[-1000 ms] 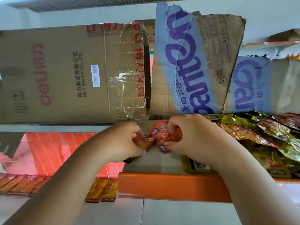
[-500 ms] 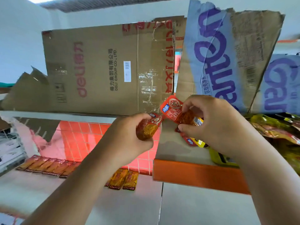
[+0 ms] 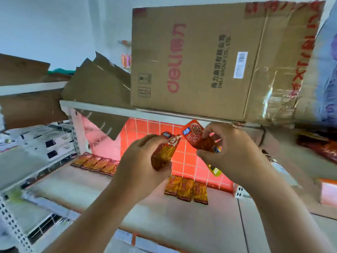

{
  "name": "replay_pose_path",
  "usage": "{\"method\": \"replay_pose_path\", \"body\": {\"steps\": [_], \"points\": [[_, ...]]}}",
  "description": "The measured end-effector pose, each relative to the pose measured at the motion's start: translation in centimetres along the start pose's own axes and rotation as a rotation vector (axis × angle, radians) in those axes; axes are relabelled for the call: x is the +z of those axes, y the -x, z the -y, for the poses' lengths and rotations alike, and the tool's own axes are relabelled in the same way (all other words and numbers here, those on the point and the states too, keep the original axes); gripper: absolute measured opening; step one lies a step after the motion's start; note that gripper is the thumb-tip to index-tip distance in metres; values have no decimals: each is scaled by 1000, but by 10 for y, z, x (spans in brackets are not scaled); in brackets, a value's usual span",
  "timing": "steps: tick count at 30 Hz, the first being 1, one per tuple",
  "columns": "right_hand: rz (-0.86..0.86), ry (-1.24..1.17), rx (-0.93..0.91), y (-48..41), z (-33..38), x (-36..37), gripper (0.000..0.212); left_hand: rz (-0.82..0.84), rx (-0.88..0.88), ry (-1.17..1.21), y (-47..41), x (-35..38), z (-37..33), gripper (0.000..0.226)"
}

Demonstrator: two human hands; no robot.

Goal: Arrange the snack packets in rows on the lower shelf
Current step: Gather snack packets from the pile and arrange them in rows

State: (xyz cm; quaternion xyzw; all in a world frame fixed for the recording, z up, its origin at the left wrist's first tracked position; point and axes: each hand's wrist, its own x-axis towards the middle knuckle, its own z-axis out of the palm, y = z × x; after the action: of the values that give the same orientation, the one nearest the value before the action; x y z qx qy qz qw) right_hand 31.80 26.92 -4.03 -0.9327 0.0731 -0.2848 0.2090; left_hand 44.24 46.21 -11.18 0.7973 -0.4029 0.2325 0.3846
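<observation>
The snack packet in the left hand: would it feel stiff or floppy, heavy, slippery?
Probably light: the left hand holds the snack packet with curled fingers alone. Likely only slightly floppy: it stands fairly straight above the grip. The glossy wrapper may be slippery, and it shouldn't roll, since the shelved packets lie flat.

Bright, even daylight, with motion blur smearing the frame's edges (worst at right) and wide-angle bending throughout.

The large cardboard box (image 3: 197, 57) bears a red "deli" logo and, in black, "DELI GROUP CO., LTD", both turned sideways.
</observation>
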Motion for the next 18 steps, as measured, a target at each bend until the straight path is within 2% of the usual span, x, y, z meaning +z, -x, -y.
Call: {"method": "replay_pose_path", "body": {"steps": [10,18], "points": [[243,-88,242,-5,-38,143,26,110,-147,11,50,44,112,47],[404,60,314,-3,-88,248,39,324,-237,-66,74,113,172,36]]}}
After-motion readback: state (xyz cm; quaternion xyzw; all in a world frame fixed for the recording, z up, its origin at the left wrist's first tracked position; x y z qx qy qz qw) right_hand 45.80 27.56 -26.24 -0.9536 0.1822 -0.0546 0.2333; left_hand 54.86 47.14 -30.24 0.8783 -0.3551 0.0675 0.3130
